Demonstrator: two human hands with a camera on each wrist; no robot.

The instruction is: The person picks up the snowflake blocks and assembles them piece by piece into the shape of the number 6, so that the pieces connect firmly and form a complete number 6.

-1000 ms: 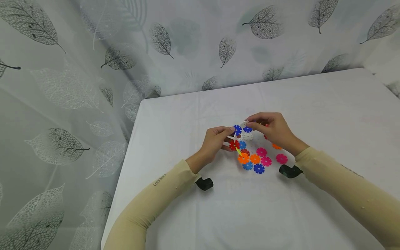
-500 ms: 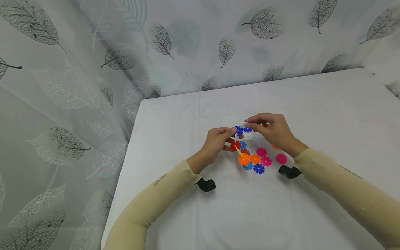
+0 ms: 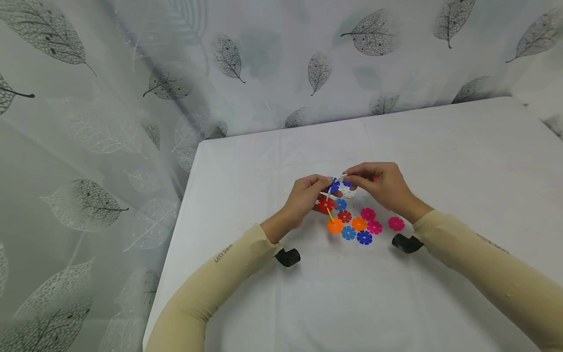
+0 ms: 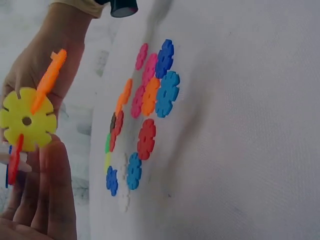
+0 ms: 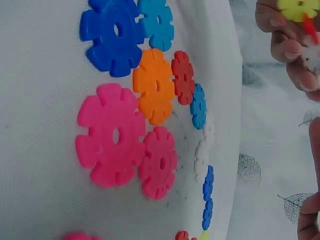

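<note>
My left hand [image 3: 303, 198] pinches a chain of notched plastic flower discs, slotted together at angles. Down from its fingertips run a blue disc [image 3: 334, 186], a white one, a red disc [image 3: 324, 205], a yellow disc [image 4: 27, 111] and, at the lower end, an orange disc [image 3: 335, 225]. The chain hangs above the table. With thumb and index finger, my right hand [image 3: 387, 185] pinches a white flower disc [image 3: 340, 178] against the upper blue disc. In the right wrist view only the right hand's fingers [image 5: 311, 210] show at the edge.
Loose flower discs lie on the white-covered table [image 3: 343, 293] below the hands, among them a pink disc [image 3: 396, 224], a dark blue disc [image 3: 364, 237] and a light blue disc [image 4: 167, 94]. Black wrist-camera mounts [image 3: 288, 257] stick out under both sleeves. A leaf-print curtain [image 3: 264, 63] hangs behind.
The lower end of the chain has swung left, uncovering a red and a light blue disc on the table. The white disc in my right hand has tilted edge-on; that hand has dropped slightly.
</note>
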